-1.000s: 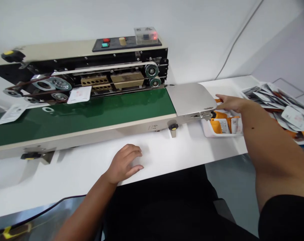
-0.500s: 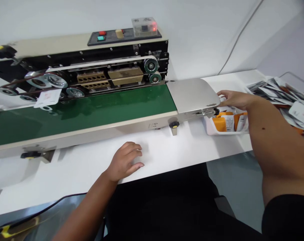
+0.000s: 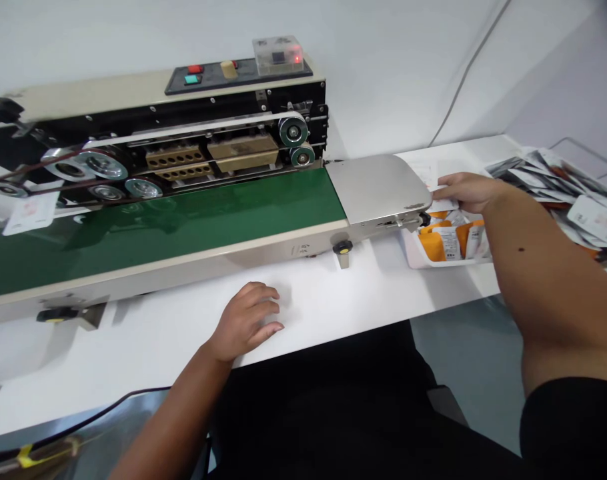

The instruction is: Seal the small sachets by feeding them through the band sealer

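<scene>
My right hand [image 3: 466,190] pinches a white packet [image 3: 427,175], partly hidden behind the end plate, above a white bin [image 3: 416,257]. Orange and white packets [image 3: 433,245] stand inside this bin. My left hand [image 3: 247,320] rests at the table's front edge with loosely curled fingers apart, holding nothing. Before me is a band sealing machine [image 3: 173,107] with a green conveyor belt [image 3: 208,217] and a metal end plate [image 3: 378,190]. At the left a white packet [image 3: 32,213] hangs from the machine's bands above the belt.
A heap of silver and white packets [image 3: 558,187] lies on the white table [image 3: 303,313] at the far right. Black knobs [image 3: 342,248] stick out from the conveyor's front side. A grey cable [image 3: 468,73] runs down the wall.
The packet in the sealer has travelled left along the bands. My right hand has brought a white packet up into view from the bin. My left hand has stayed in place.
</scene>
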`<move>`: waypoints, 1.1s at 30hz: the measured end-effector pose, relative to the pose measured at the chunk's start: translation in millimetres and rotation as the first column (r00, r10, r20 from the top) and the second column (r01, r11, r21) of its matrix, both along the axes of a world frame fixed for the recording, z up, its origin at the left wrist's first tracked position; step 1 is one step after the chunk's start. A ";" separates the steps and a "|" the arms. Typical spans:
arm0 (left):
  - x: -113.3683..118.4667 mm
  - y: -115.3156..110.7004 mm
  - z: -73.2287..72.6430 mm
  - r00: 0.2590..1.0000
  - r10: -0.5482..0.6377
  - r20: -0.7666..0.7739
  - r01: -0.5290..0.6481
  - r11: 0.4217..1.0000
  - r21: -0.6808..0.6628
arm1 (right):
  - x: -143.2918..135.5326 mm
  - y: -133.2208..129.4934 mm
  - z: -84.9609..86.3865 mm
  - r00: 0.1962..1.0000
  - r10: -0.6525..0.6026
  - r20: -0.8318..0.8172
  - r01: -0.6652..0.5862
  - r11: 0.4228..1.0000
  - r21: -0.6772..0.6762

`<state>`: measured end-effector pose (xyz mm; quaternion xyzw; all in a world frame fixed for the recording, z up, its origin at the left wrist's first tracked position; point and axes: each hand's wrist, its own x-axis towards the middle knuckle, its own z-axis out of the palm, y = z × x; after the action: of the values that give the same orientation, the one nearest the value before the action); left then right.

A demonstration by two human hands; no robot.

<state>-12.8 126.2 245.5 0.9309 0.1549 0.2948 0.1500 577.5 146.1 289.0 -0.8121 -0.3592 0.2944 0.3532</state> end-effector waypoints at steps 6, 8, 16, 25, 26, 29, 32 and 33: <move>-0.6 1.5 -0.4 1.000 -0.014 0.002 0.014 1.000 0.006 | 10.0 -8.7 13.1 0.944 -0.058 -0.324 0.096 0.990 0.101; -0.6 1.9 -0.5 1.000 -0.019 0.006 0.019 1.000 0.008 | 9.3 -10.4 16.1 0.936 -0.092 -0.340 0.152 0.976 0.154; 2.4 1.8 -0.5 1.000 -0.017 -0.001 0.017 1.000 -0.001 | 8.4 -16.7 16.2 0.941 -0.096 -0.326 0.205 0.926 0.317; 3.7 1.3 -4.3 1.000 -0.006 -0.024 0.005 0.999 -0.033 | 8.5 -24.9 39.7 0.955 -0.163 -0.246 0.270 0.819 0.507; 3.8 1.0 -4.8 1.000 -0.006 -0.026 0.005 0.999 -0.036 | 9.6 -26.8 42.5 0.956 -0.169 -0.240 0.273 0.812 0.516; 4.1 0.0 -6.5 0.999 -0.002 -0.044 0.001 0.999 -0.040 | 14.0 -32.9 45.5 0.949 -0.235 -0.208 0.311 0.797 0.518; 4.3 -1.1 -8.8 0.997 0.001 -0.077 -0.005 0.999 -0.044 | 16.7 -37.3 44.3 0.922 -0.328 -0.205 0.385 0.745 0.544; 4.3 -1.5 -9.8 0.996 0.003 -0.084 -0.007 0.999 -0.045 | 16.8 -38.2 44.7 0.911 -0.357 -0.204 0.407 0.715 0.569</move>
<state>-8.5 124.7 235.7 0.9385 0.1699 0.2521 0.1637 594.3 108.0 333.7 -0.7020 -0.2436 0.1182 0.6587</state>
